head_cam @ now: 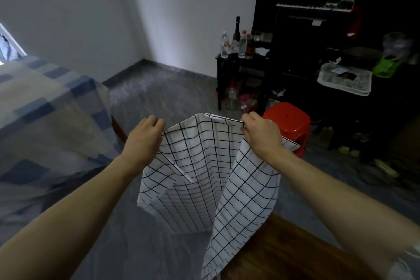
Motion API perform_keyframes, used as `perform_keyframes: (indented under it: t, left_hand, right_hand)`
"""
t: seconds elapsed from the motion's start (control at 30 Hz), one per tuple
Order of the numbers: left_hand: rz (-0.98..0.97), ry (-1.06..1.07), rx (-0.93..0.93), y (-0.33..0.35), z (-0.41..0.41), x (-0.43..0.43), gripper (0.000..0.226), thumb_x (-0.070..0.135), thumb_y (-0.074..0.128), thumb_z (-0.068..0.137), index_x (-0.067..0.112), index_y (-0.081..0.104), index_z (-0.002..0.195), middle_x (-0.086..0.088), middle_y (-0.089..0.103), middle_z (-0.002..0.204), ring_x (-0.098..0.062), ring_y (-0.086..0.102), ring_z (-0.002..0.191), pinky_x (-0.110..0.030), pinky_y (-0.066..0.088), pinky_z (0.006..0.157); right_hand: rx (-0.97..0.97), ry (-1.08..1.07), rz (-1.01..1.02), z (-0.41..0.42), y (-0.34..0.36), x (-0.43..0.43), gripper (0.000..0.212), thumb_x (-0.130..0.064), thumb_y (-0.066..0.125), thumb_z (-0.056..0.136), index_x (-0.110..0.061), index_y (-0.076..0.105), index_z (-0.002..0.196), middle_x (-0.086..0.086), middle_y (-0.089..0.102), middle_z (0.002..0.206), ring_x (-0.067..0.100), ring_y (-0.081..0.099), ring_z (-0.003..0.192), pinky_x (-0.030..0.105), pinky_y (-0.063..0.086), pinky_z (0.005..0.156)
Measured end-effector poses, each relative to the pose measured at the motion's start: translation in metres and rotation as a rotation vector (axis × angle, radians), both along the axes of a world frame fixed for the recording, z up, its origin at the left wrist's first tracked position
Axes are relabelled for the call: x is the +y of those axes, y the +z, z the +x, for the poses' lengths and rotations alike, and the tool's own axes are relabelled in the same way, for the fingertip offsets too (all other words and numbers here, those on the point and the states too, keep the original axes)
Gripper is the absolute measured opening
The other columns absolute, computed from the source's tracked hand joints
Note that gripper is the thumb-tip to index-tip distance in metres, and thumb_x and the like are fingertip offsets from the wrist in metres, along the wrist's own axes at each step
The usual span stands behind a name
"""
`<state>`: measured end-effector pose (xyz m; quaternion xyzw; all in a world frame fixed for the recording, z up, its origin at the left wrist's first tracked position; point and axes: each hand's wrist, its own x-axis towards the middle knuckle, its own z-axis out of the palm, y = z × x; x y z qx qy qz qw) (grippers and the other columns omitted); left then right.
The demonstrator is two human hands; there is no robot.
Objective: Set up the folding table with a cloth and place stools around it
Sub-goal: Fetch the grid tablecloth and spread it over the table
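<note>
The step in hand looks like opening out the cloth (204, 166). The left hand (145, 136) pinches its top edge with curled fingers, and the right hand (261, 134) grips the same edge further along. The white, black-gridded fabric hangs between them in loose folds, just in front of the red stool (288, 120). Its lower end trails over a brown wooden surface (284, 245) on the near side of the stool, probably the folding table. Next, I judge, the hands must part to draw the edge taut, then lay the cloth over that top.
</note>
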<state>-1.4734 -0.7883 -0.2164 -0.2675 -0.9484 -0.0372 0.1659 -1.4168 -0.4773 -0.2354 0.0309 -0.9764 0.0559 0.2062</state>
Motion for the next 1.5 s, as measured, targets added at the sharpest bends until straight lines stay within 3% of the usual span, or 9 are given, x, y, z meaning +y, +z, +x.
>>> perform_keyframes:
  t: [0.23,0.4,0.57,0.7,0.87,0.93,1.1,1.37,1.5]
  left_hand:
    - [0.067,-0.033,-0.036,-0.022,-0.126,0.007,0.016,-0.005,0.061,0.079,0.003,0.053,0.089,-0.011,0.047,0.085,-0.024,0.04,0.072,-0.041,0.043,0.053]
    - [0.081,-0.051,-0.053,-0.029,-0.188,0.023,0.016,-0.005,0.061,0.078,0.002,0.055,0.09,-0.013,0.049,0.086,-0.03,0.046,0.073,-0.039,0.041,0.052]
    - [0.085,-0.101,-0.067,-0.031,-0.214,0.048,0.017,-0.006,0.06,0.078,0.001,0.056,0.093,-0.014,0.051,0.089,-0.032,0.048,0.079,-0.043,0.047,0.053]
    - [0.086,-0.145,-0.046,-0.034,-0.222,0.072,0.017,-0.009,0.062,0.075,0.001,0.056,0.088,-0.014,0.051,0.085,-0.031,0.048,0.076,-0.04,0.042,0.051]
    - [0.059,-0.239,-0.022,-0.039,-0.213,0.11,0.018,-0.009,0.064,0.073,0.001,0.054,0.084,-0.014,0.049,0.081,-0.032,0.047,0.071,-0.042,0.042,0.048]
    - [0.046,-0.284,-0.012,-0.038,-0.2,0.131,0.017,-0.008,0.064,0.074,0.001,0.054,0.084,-0.014,0.048,0.081,-0.032,0.046,0.071,-0.042,0.042,0.046]
    - [-0.003,-0.415,0.008,-0.026,-0.137,0.197,0.021,-0.01,0.065,0.069,0.001,0.054,0.084,-0.015,0.049,0.082,-0.033,0.048,0.072,-0.042,0.043,0.049]
    - [-0.028,-0.539,0.033,-0.01,0.009,0.301,0.022,-0.009,0.065,0.069,0.003,0.055,0.085,-0.014,0.051,0.083,-0.034,0.05,0.073,-0.041,0.044,0.049]
    - [-0.034,-0.592,0.008,-0.013,0.064,0.35,0.031,-0.015,0.062,0.064,0.004,0.055,0.087,-0.013,0.051,0.083,-0.033,0.048,0.075,-0.043,0.046,0.049]
  right_hand:
    - [0.02,-0.061,0.103,-0.121,-0.006,0.01,0.015,-0.016,0.071,0.087,-0.008,0.06,0.091,0.008,0.06,0.084,0.03,0.059,0.058,0.029,0.031,0.046]
    - [0.008,-0.076,0.088,-0.182,-0.016,0.03,0.015,-0.018,0.068,0.089,-0.008,0.06,0.095,0.008,0.06,0.088,0.032,0.059,0.063,0.031,0.037,0.048]
    - [0.022,-0.099,0.056,-0.206,-0.021,0.058,0.014,-0.017,0.068,0.089,-0.008,0.062,0.098,0.009,0.06,0.092,0.034,0.058,0.061,0.032,0.04,0.048]
    - [0.049,-0.054,0.121,-0.199,-0.013,0.091,0.018,-0.013,0.077,0.081,-0.004,0.062,0.088,0.012,0.058,0.081,0.033,0.055,0.052,0.033,0.043,0.042]
    - [-0.091,-0.001,0.287,-0.158,-0.004,0.137,0.028,-0.006,0.082,0.068,-0.006,0.06,0.085,0.009,0.057,0.077,0.029,0.057,0.057,0.03,0.037,0.042]
    - [-0.138,-0.035,0.322,-0.132,-0.005,0.157,0.03,0.004,0.077,0.063,-0.006,0.06,0.086,0.01,0.056,0.078,0.032,0.057,0.061,0.032,0.037,0.042]
    - [-0.196,-0.199,0.348,-0.042,-0.006,0.21,0.036,0.004,0.077,0.06,-0.007,0.062,0.09,0.009,0.058,0.08,0.031,0.06,0.066,0.03,0.032,0.046]
    - [-0.25,-0.356,0.36,0.123,0.004,0.31,0.039,0.0,0.075,0.069,-0.012,0.059,0.101,0.006,0.058,0.093,0.027,0.061,0.081,0.031,0.028,0.051]
    - [-0.268,-0.442,0.363,0.193,0.009,0.351,0.035,0.002,0.065,0.077,-0.012,0.057,0.108,0.008,0.058,0.099,0.03,0.061,0.088,0.034,0.028,0.053]
